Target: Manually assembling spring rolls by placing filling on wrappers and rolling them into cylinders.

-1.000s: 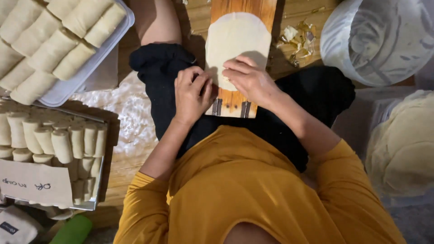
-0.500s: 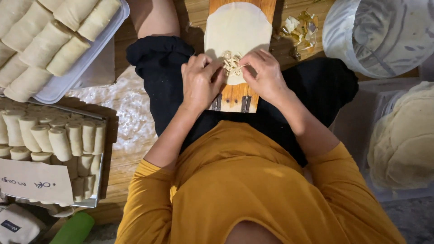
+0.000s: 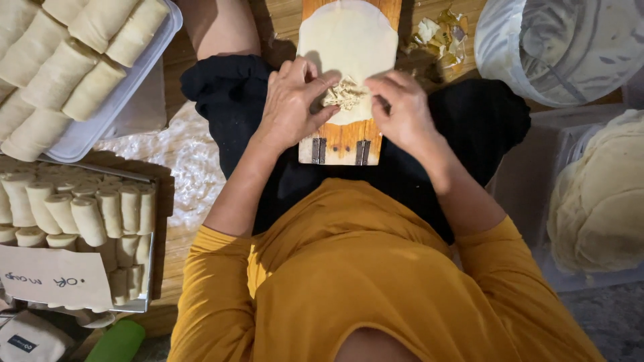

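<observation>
- Shaping a small heap of pale shredded filling (image 3: 343, 94) at the near edge of the thin round cream wrapper (image 3: 347, 47) looks like the step in hand; the wrapper lies flat on the narrow orange-brown wooden board (image 3: 341, 141) across the lap.
- Left hand (image 3: 292, 100) rests just left of the filling, fingers loosely curled and touching its edge, gripping nothing; right hand (image 3: 402, 110) sits just right of it, fingertips bent down onto wrapper and filling, also closing on nothing.
- Next move, by my judgement, calls for a gentle, even lift of the wrapper's near edge over the heap; the sheet looks soft and easily torn.
- Left of the board, a clear plastic tray (image 3: 144, 64) holds smooth pale finished rolls; right of it, a stack of floppy round wrappers (image 3: 597, 201) and a translucent white tub (image 3: 557, 47).
</observation>
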